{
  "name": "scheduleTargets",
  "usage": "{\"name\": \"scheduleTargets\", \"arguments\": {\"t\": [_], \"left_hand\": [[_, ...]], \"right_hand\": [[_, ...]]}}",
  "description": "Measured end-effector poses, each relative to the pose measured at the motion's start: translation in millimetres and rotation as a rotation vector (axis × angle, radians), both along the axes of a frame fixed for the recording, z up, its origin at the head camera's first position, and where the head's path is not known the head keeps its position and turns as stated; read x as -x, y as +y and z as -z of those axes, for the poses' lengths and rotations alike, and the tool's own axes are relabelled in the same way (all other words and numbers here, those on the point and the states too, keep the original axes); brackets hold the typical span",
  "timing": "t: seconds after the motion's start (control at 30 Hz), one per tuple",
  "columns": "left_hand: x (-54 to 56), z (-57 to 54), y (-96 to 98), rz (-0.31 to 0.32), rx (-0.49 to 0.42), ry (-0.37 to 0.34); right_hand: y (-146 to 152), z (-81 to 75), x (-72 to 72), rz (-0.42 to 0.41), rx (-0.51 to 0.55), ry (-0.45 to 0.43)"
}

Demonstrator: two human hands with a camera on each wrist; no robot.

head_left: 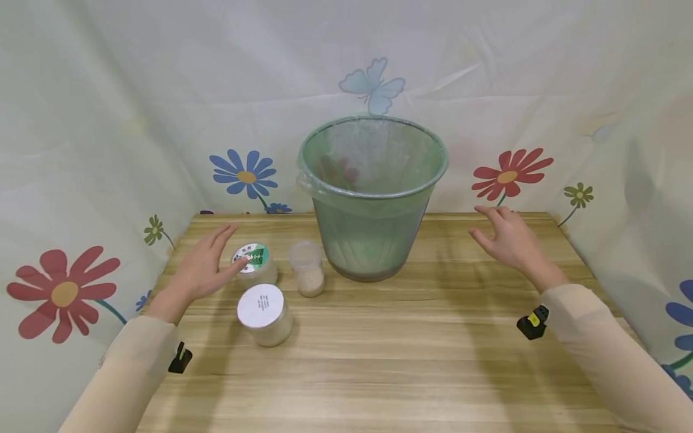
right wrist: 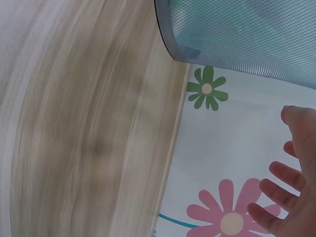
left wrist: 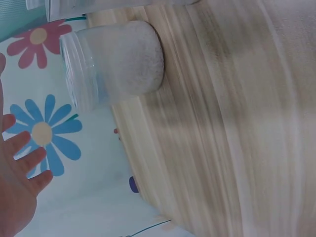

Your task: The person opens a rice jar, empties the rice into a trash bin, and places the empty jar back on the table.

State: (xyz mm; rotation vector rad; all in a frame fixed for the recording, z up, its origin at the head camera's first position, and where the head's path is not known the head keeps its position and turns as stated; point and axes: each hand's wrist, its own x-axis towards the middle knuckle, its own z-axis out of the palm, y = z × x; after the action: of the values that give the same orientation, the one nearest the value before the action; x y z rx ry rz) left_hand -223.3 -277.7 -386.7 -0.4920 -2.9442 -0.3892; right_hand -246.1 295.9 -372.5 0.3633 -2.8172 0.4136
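My left hand [head_left: 204, 267] hovers over the left side of the table with fingers spread and nothing in them. Nearest to it is a clear jar with a green-and-white lid [head_left: 252, 260]; I cannot tell whether the thumb touches it. In front stands a second jar with a plain white labelled lid [head_left: 263, 308]. A small clear cup [head_left: 307, 270] with pale grainy contents is to their right. My right hand [head_left: 509, 239] is held above the table's right side, fingers apart, holding nothing. Between the hands, farther back, stands a mesh waste bin [head_left: 373, 234] lined with a greenish bag.
The wood-grain table [head_left: 368, 373] backs onto a white curtain [head_left: 178, 78] printed with flowers and a butterfly, which also hangs along both sides. The bin's rim rises well above the jars. A small black device [head_left: 533, 323] is strapped at the right wrist.
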Motion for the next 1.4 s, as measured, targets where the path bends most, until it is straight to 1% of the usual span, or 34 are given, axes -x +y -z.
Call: {"name": "scheduleTargets", "arguments": {"t": [0.1,0.23,0.4,0.53,0.67,0.87,1.07,1.2,1.3,1.4], "left_hand": [[-4.7,3.2,-4.0,-0.002,-0.027,0.021],[-11.0,7.3,-8.9,-0.006,-0.065,0.046],[-19.5,12.2,-13.9,-0.025,-0.126,0.044],[-25.5,17.9,-16.4,-0.041,-0.206,0.044],[-31.2,24.7,-16.5,-0.052,-0.283,0.047],[-40.4,32.5,-11.1,-0.042,-0.364,0.050],[-48.5,38.2,-2.1,-0.040,-0.429,0.029],[-54.1,45.4,5.3,0.000,-0.504,0.043],[-59.1,51.4,10.9,0.027,-0.536,0.050],[-64.9,56.4,16.1,0.033,-0.544,0.044]], "right_hand": [[-1.8,3.4,-1.5,-0.011,0.008,0.035],[-3.9,7.1,-2.4,-0.025,0.030,0.058],[-7.9,9.7,-5.7,-0.035,0.057,0.047],[-10.0,12.5,-8.7,-0.037,0.080,0.036],[-11.0,16.6,-9.7,-0.044,0.092,0.049],[-13.6,21.2,-12.0,-0.078,0.123,0.081],[-18.8,21.9,-15.1,-0.088,0.127,0.066],[-22.8,23.2,-17.6,-0.106,0.136,0.065],[-25.9,25.1,-19.5,-0.122,0.143,0.080],[-28.9,27.5,-21.4,-0.145,0.147,0.103]]}}
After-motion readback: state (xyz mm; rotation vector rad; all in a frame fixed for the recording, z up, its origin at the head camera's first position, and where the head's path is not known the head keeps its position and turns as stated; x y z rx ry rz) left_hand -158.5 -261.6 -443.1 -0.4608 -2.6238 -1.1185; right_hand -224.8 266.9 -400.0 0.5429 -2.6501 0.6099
